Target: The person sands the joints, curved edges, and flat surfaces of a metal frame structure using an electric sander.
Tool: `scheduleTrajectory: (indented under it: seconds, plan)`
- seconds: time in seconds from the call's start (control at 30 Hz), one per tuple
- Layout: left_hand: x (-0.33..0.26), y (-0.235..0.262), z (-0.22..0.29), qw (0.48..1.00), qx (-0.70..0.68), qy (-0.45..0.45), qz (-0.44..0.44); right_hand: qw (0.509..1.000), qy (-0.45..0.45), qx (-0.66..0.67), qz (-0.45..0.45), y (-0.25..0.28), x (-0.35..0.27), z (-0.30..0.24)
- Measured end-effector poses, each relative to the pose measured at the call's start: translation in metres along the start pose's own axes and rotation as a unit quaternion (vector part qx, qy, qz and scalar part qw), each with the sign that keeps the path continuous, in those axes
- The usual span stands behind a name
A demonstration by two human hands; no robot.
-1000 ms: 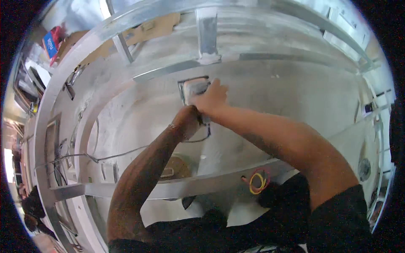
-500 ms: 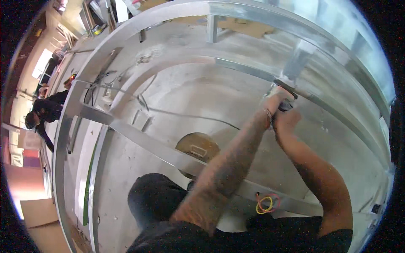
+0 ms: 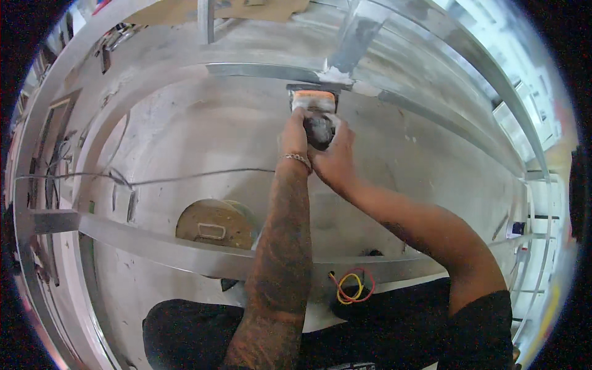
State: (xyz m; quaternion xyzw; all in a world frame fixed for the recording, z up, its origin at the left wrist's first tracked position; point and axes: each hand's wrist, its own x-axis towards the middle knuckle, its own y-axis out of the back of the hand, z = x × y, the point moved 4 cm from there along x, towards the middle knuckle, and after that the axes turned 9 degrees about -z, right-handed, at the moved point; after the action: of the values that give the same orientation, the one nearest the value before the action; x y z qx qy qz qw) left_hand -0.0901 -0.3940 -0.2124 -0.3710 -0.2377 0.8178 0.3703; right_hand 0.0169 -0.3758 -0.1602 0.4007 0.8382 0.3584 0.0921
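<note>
Both hands are closed on a dusty power sander [image 3: 316, 102] with an orange and black body. My left hand [image 3: 294, 137], with a bracelet at its wrist, wraps the left side of the body. My right hand [image 3: 336, 151] grips the rear from the right. The sander's front edge lies against the curved metal bar [image 3: 253, 71], beside the whitish patch where a metal post [image 3: 359, 43] joins it. Fingers and dust hide part of the tool. A dark cord [image 3: 203, 176] runs from the left toward my left forearm.
A nearer metal bar [image 3: 142, 243] crosses under my forearms. Red and yellow wires [image 3: 351, 290] come out of it. A round wooden reel [image 3: 216, 223] stands on the dusty concrete floor [image 3: 234, 135] behind it. Cardboard [image 3: 265, 8] lies at the far side.
My view has swung to the right, and the person at the left is out of sight. The sander stays in both hands by the post joint, now turned to point straight ahead.
</note>
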Motion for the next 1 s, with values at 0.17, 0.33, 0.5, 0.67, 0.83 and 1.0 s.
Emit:
scheduleTrajectory:
  seconds: [0.17,0.33,0.5,0.67,0.83,1.0]
  plan:
    - [0.024,-0.001,0.003,1.0,0.023,0.002,0.015,0.987,0.033,0.14,-0.072,-0.007,0.023,0.011]
    - [0.026,0.002,0.002,0.999,0.034,-0.032,-0.01,0.99,0.053,0.102,-0.087,-0.009,0.022,0.019]
    - [0.025,0.001,0.006,0.999,0.029,-0.035,0.024,0.996,0.067,0.054,-0.012,-0.008,0.024,0.018]
    - [0.034,-0.004,0.001,0.998,0.005,-0.059,0.033,0.989,0.145,0.013,0.009,0.002,0.035,0.023]
    - [0.045,0.006,0.0,0.99,0.11,-0.086,0.025,0.992,0.098,0.069,-0.031,-0.004,0.037,0.03]
    - [0.05,0.008,-0.005,0.997,0.017,-0.076,0.024,0.991,0.135,0.025,0.005,-0.002,0.033,0.023]
